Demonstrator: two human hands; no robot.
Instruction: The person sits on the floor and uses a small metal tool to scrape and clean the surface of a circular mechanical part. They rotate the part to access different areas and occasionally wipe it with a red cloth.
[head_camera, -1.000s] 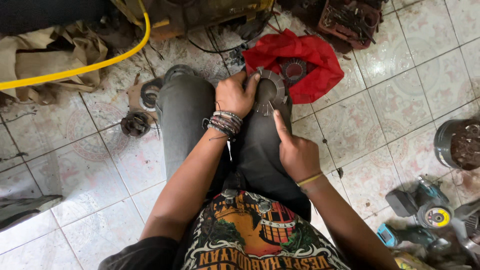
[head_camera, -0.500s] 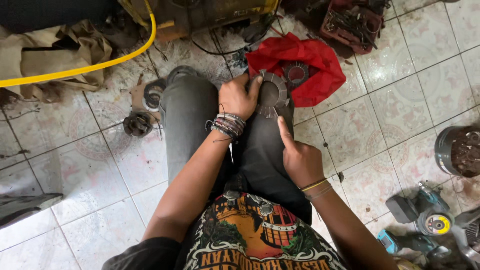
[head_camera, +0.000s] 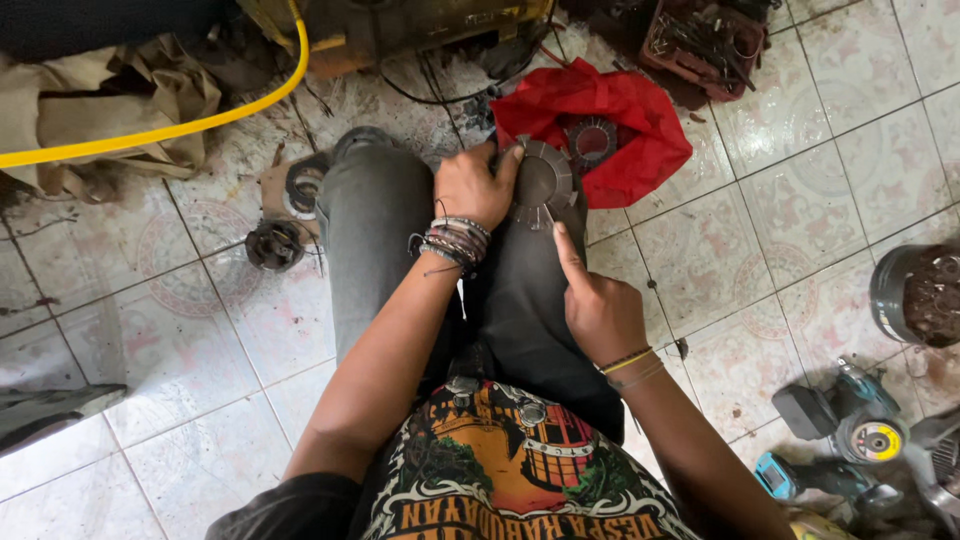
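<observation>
Left hand (head_camera: 478, 185) clamps the toothed grey disc (head_camera: 540, 182) on the right knee, fingers curled over its near rim. Right hand (head_camera: 600, 305) sits just below on the thigh, loosely curled, forefinger stretched up to the disc's lower edge. Beyond the knee, a red cloth (head_camera: 630, 130) on the tiled floor (head_camera: 180, 330) carries a second ring-shaped part (head_camera: 592, 140)

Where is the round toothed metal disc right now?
In the head view, upper centre: the toothed disc rests on the person's right knee, held by the left hand, just in front of the red cloth.
</observation>
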